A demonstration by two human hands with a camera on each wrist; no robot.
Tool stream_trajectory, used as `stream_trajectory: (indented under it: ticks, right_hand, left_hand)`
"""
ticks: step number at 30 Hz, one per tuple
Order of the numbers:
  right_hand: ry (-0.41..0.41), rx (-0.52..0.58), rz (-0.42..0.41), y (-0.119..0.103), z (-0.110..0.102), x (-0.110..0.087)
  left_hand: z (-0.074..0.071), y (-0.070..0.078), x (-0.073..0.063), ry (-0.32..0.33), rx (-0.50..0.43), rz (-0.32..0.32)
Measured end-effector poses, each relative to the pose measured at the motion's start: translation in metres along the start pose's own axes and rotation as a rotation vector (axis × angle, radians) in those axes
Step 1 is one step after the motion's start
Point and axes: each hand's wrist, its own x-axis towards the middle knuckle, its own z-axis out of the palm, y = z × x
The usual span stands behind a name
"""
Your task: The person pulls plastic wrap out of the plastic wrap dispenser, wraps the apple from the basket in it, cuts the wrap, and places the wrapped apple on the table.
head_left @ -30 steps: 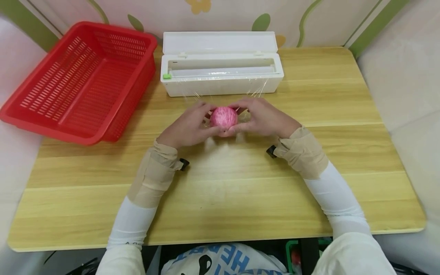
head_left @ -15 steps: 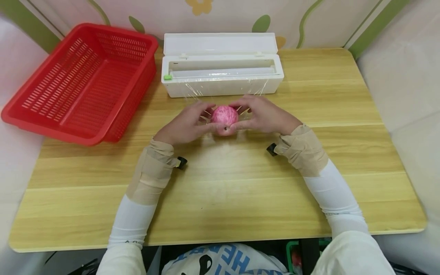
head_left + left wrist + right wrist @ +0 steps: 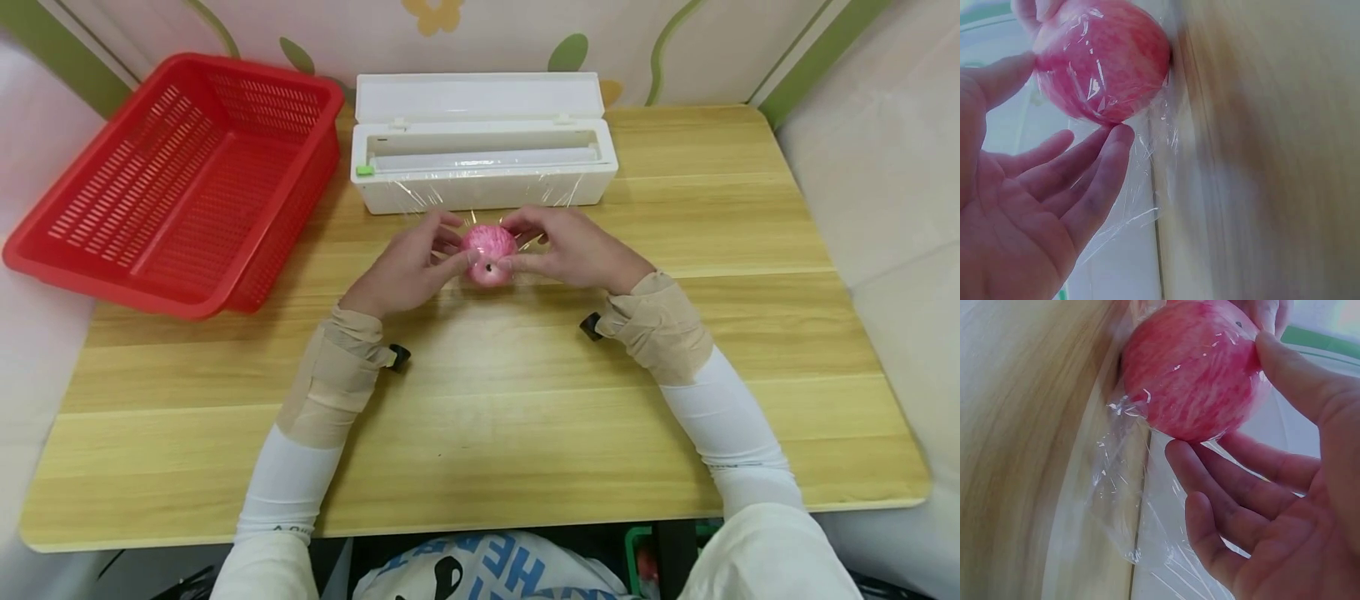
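Grip: left hand (image 3: 401, 267) and right hand (image 3: 581, 250) together hold one pink-red apple (image 3: 490, 242), each with thumb on its near side and fingertips farther back; so both grips are narrowed to the fruit.
Apple position: between the two hands, just in front of the white box (image 3: 487, 197); a dark spot shows on its side toward the person. Whether it touches the table (image 3: 480, 417), I cannot tell.
Clear film (image 3: 1116, 481): it runs from the front of the box toward the hands; in the left wrist view it lies shiny over the apple, and in the right wrist view it hangs wrinkled beside it.
Box details: raised lid (image 3: 480, 96) leaning back, pale roll (image 3: 483, 158) lying inside, small green piece (image 3: 365, 170) at the left end of the front edge.
Red basket (image 3: 217, 200): at the left back of the table, well apart from the apple, with slotted walls.
Arms: white sleeves (image 3: 738, 450), tan wraps (image 3: 663, 333) around both wrists, on each one small black device (image 3: 590, 327).
Behind: pale backdrop (image 3: 495, 42) with green leaves and yellow flower.
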Motion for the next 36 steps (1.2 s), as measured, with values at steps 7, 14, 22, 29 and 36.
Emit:
stream_trajectory:
  ticks: [7,14,22,29,36]
  right_hand:
    - [0.014,-0.014,0.019,0.0,0.002,0.001]
    - [0.044,0.049,0.006,0.002,0.003,0.004]
    - [0.091,0.058,-0.009,0.001,0.006,0.003]
    - [0.119,0.027,-0.002,-0.001,0.009,0.003]
    - [0.157,0.01,0.018,-0.001,0.012,0.004]
  left_hand:
    - [0.002,-0.001,0.001,0.063,0.012,-0.003]
    - [0.006,0.002,0.002,0.107,0.01,0.009]
    - [0.011,0.001,0.003,0.198,0.077,0.02]
    - [0.013,0.002,0.003,0.251,0.106,0.031]
    - [0.011,0.006,0.002,0.242,0.114,-0.019]
